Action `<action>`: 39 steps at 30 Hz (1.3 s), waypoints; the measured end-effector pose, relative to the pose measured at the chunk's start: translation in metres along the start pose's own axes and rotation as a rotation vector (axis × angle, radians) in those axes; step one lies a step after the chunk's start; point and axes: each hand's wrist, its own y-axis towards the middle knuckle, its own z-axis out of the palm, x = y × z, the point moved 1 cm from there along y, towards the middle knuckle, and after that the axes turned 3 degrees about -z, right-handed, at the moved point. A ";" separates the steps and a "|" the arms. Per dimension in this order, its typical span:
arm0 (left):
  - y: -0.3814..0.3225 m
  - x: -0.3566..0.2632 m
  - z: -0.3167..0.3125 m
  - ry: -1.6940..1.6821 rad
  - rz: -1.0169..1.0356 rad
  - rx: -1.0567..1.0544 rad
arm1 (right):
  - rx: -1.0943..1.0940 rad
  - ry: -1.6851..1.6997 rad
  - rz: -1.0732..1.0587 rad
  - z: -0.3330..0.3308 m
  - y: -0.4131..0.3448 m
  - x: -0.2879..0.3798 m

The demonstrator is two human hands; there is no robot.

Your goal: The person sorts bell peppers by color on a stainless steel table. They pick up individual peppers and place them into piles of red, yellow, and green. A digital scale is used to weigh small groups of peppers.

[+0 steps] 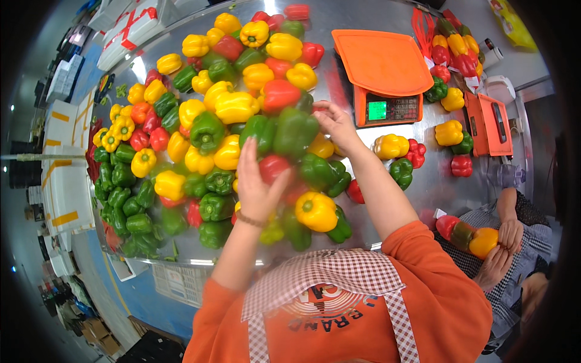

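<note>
A heap of red, yellow and green bell peppers covers the steel table in front of me. My left hand (261, 183) is over the heap, thumb spread from the fingers, with a red bell pepper (273, 168) between them. Whether it grips that pepper is unclear. My right hand (338, 127) has bent fingers at the right side of a large, blurred green bell pepper (295, 131). A bit of red shows by its fingertips; a firm hold cannot be made out. Nearer me lies a yellow bell pepper (316, 211).
An orange digital scale (381, 61) with a lit display stands right of the heap. Beyond it are bagged peppers (458, 50) and a second orange device (490, 125). At right, a co-worker's hands (504, 249) hold a row of peppers (463, 236). Foam boxes (68, 172) stand left.
</note>
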 end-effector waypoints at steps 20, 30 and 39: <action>0.014 -0.008 0.022 0.003 0.029 -0.001 | -0.119 -0.241 -0.107 0.019 -0.011 0.018; 0.026 -0.037 -0.001 -1.093 -0.221 -0.127 | 0.209 0.329 -0.111 0.061 -0.095 0.059; -0.010 -0.027 -0.030 -0.776 -0.219 0.193 | 0.372 0.164 -0.163 0.045 -0.128 0.081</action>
